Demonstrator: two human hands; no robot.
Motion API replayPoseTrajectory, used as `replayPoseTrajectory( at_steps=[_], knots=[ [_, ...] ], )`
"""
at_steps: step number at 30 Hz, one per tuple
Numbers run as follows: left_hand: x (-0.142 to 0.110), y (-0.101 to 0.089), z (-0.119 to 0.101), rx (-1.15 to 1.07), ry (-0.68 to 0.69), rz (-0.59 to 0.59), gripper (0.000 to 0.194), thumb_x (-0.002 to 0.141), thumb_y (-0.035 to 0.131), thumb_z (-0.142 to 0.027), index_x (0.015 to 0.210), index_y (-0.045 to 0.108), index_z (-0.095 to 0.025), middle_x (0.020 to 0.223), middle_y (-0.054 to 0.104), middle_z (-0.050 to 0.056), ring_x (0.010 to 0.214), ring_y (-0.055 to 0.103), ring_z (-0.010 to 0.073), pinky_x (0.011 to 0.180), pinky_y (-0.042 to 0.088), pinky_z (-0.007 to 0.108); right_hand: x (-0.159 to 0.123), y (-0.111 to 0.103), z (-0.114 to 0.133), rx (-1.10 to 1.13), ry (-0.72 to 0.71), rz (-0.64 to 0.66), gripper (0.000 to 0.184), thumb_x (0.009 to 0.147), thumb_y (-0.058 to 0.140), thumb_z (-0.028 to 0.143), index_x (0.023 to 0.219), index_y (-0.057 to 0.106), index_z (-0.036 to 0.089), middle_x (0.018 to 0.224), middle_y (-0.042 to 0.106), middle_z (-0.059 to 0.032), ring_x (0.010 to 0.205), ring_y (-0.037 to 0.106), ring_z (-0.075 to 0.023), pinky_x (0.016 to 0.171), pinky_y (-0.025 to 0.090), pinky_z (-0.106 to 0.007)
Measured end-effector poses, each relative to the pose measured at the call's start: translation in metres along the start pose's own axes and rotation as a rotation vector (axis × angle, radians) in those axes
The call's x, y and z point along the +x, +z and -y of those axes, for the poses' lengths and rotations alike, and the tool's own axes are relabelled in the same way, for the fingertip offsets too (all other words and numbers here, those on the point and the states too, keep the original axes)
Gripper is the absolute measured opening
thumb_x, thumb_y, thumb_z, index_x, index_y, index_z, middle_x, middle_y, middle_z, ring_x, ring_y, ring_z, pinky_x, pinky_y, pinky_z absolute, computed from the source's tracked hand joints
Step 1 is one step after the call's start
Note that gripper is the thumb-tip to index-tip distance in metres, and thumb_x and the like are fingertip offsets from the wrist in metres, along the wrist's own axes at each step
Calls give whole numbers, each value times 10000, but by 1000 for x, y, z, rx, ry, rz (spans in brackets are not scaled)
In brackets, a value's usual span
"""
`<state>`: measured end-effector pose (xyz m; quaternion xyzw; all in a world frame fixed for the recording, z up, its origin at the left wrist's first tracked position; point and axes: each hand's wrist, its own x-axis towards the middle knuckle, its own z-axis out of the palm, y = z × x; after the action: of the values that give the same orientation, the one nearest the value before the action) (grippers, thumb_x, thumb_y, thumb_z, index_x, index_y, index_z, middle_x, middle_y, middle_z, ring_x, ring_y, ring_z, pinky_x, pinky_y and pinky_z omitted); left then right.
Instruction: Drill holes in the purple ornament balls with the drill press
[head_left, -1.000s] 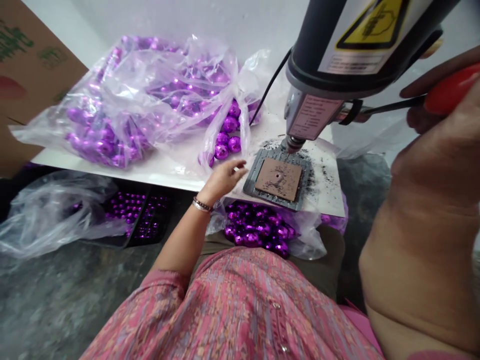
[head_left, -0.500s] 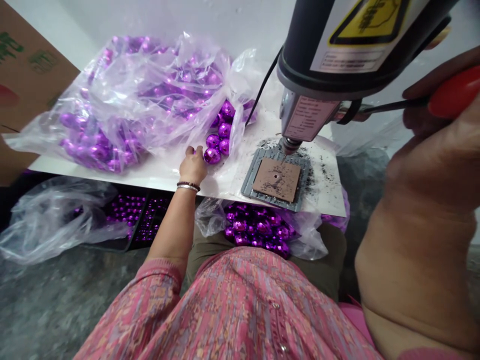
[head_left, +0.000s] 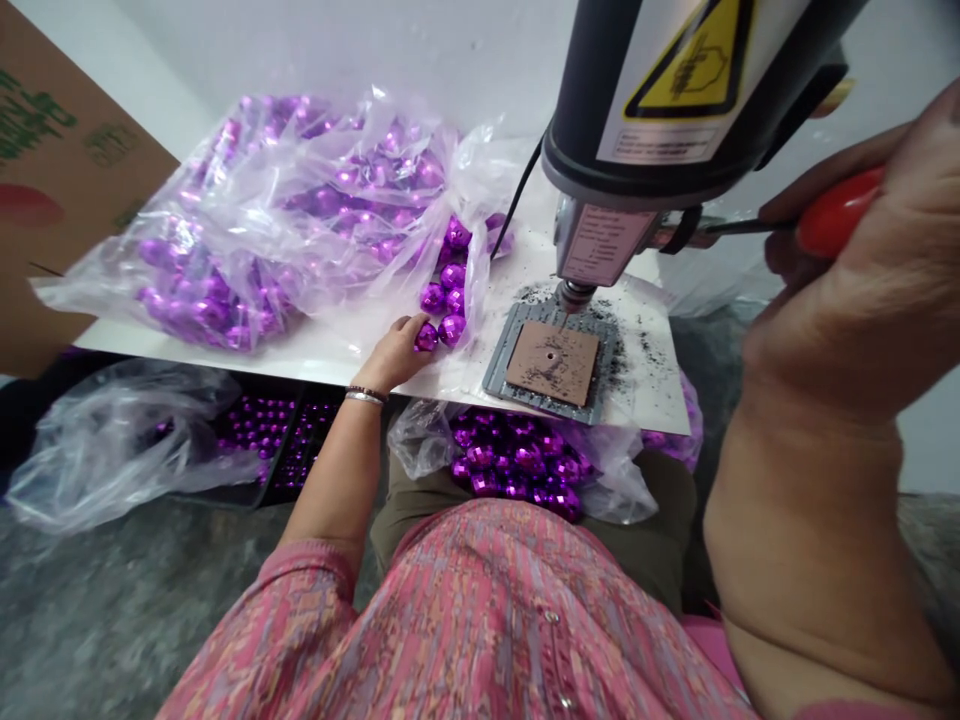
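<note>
Over the white worktop (head_left: 300, 367), a black bench drill head (head_left: 645, 130) with a yellow warning label hangs above a grey plate (head_left: 499, 375) topped by a brown pad (head_left: 553, 362), with dark swarf (head_left: 619, 360) scattered beside it, while a clear plastic bag (head_left: 322, 190) of purple faceted balls slumps to its left. Several loose balls (head_left: 452, 330) lie at the bag's mouth, and the left hand (head_left: 394, 358) sits half-curled with its fingertips (head_left: 409, 322) on one purple ball (head_left: 427, 337), though whether it grips cannot be told. The right hand (head_left: 847, 270), closed, wraps a red-handled tool (head_left: 836, 212) whose thin shaft runs toward the drill head.
</note>
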<state>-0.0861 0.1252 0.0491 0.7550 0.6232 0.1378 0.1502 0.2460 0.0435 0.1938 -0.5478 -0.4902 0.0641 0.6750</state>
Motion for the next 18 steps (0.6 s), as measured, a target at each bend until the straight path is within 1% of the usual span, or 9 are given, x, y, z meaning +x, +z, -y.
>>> replayPoseTrajectory(
  at_steps=[2, 4, 7, 10, 12, 13, 15, 17, 18],
  knots=[
    [-6, 1, -2, -228, -1, -88, 644, 802, 752, -223, 1432, 628, -165, 1341, 699, 148, 1240, 686, 299, 1140, 549, 449, -2, 3, 3, -90, -17, -62, 616, 1023, 437, 566, 628, 353, 101, 624, 411, -7, 618, 357, 33, 748, 305, -255],
    [-13, -1, -6, -541, -9, -99, 705, 786, 776, -301, 1456, 589, -194, 1289, 713, 113, 1111, 719, 255, 1018, 602, 415, -3, 7, 5, -102, -6, -87, 577, 1051, 405, 490, 628, 355, 102, 621, 410, -6, 608, 361, 31, 763, 333, -251],
    [-24, -2, -19, -968, -50, 30, 846, 730, 845, -422, 1490, 527, -230, 1096, 732, 59, 862, 728, 193, 731, 582, 310, -3, 10, 5, -40, 21, -94, 571, 1049, 418, 468, 615, 330, 108, 614, 408, -11, 625, 392, 19, 790, 375, -250],
    [-31, 6, -36, -1228, -73, 181, 930, 626, 938, -494, 1440, 544, -278, 1039, 726, 39, 791, 715, 169, 592, 475, 247, -3, 11, 2, 6, -26, -78, 663, 966, 468, 654, 620, 336, 104, 638, 423, -10, 636, 418, 14, 778, 376, -248],
    [-32, 14, -50, -1325, -102, 253, 941, 623, 942, -607, 1429, 552, -316, 1109, 735, 56, 835, 728, 180, 591, 469, 247, -5, 9, 1, -3, -77, -78, 728, 881, 422, 783, 628, 386, 102, 636, 420, -13, 615, 402, 14, 743, 345, -251],
    [-33, 19, -57, -1357, -127, 275, 922, 669, 901, -687, 1442, 548, -331, 1161, 740, 73, 881, 739, 195, 615, 495, 263, -6, 9, 2, -23, -95, -76, 748, 856, 394, 813, 632, 409, 100, 636, 427, -15, 604, 392, 15, 730, 328, -255],
    [-33, 28, -71, -1411, -189, 289, 831, 825, 730, -798, 1494, 528, -348, 1282, 737, 107, 1000, 755, 231, 706, 566, 322, -7, 8, 4, -57, -106, -75, 767, 844, 361, 832, 644, 430, 94, 639, 442, -18, 597, 387, 17, 721, 307, -261],
    [-33, 34, -81, -1451, -232, 296, 724, 945, 606, -766, 1533, 518, -352, 1369, 723, 119, 1090, 753, 253, 795, 605, 379, -7, 8, 7, -40, -98, -67, 775, 843, 355, 845, 679, 451, 94, 651, 452, -13, 601, 393, 20, 728, 311, -256],
    [-32, 37, -85, -1466, -239, 305, 688, 963, 616, -715, 1537, 522, -350, 1379, 723, 116, 1106, 751, 255, 816, 609, 388, -6, 8, 9, -19, -94, -56, 775, 835, 368, 854, 701, 461, 96, 650, 445, -9, 604, 398, 20, 733, 321, -251]
  ],
)
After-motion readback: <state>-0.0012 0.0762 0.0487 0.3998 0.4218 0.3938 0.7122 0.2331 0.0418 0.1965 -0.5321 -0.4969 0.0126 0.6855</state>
